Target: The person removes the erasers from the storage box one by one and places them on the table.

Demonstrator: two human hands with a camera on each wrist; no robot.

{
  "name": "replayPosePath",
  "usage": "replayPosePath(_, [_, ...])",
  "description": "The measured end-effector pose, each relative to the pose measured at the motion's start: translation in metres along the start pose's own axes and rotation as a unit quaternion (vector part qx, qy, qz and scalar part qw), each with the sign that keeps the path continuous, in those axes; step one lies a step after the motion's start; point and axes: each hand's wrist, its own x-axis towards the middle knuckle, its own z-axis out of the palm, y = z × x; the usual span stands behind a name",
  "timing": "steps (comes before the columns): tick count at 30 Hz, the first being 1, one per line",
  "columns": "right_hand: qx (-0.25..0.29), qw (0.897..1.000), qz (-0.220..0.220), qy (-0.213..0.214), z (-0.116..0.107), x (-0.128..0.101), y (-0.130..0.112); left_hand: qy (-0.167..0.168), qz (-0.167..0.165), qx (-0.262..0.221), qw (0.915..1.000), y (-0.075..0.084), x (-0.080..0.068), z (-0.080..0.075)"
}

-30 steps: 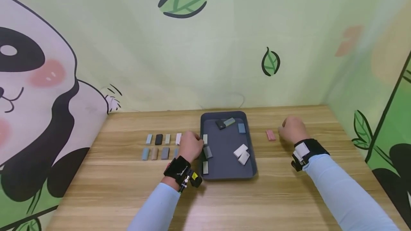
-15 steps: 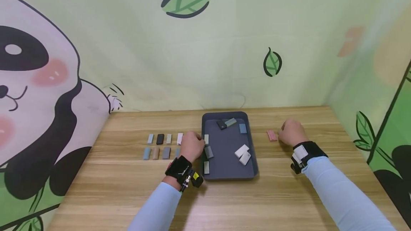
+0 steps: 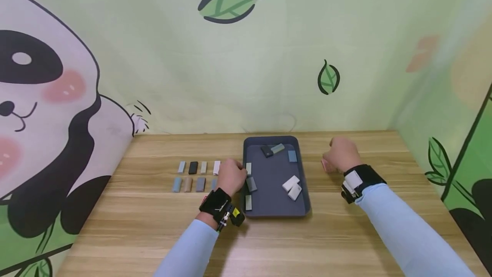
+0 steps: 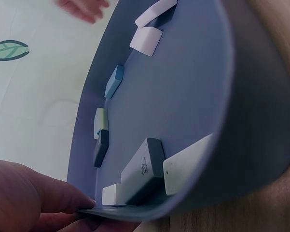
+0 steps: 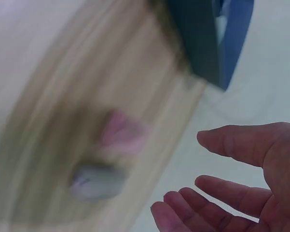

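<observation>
Two hands at work, one each side of the dark tray (image 3: 303, 208). Left hand (image 3: 232, 175) rests against the tray's left rim; left wrist view shows fingers (image 4: 34, 193) lightly curled on the rim's edge (image 4: 111, 212), touching it, not clamping anything. Right hand (image 3: 340, 154) hovers over the table (image 3: 134, 225) right of the tray, fingers (image 5: 241, 145) spread and relaxed, holding nothing.

Pink block (image 3: 324, 165) lies flat on the wood just beside the right hand, partly hidden by it in the head view. Right wrist view is motion-blurred: pink block (image 5: 121, 134) visible with a grey one (image 5: 97, 182) close by, both apart from the fingertips.

Judgement on doing it well:
- Slow the right hand first; blur suggests fast travel.
- Pinch the pink block across its long edges, thumb opposite forefinger, without nudging the grey neighbour.
- Keep the left hand steadying the rim so the tray doesn't slide.

Tray holds several loose blocks, including two white ones (image 3: 292, 187) lying close together. Two tidy rows of blocks (image 3: 194, 174) sit on the table left of the left hand.
</observation>
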Motion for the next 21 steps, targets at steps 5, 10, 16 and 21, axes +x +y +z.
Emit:
replayPosePath(5, [0.01, 0.999, -0.032, 0.004, -0.001, 0.007, -0.04, -0.008, -0.003, -0.011, 0.9999, 0.0, -0.001, -0.002])
replayPosePath(10, [0.016, 0.996, -0.083, -0.002, 0.006, 0.019, -0.084, -0.005, 0.002, -0.015, 0.9999, -0.002, -0.001, -0.004])
replayPosePath(16, [0.003, 0.992, -0.124, -0.014, 0.028, 0.03, -0.121, 0.003, 0.008, -0.006, 0.9999, -0.002, -0.002, -0.004])
replayPosePath(21, [-0.019, 0.989, -0.143, -0.033, 0.049, 0.039, -0.138, 0.003, 0.003, -0.007, 1.0, -0.003, -0.001, -0.003])
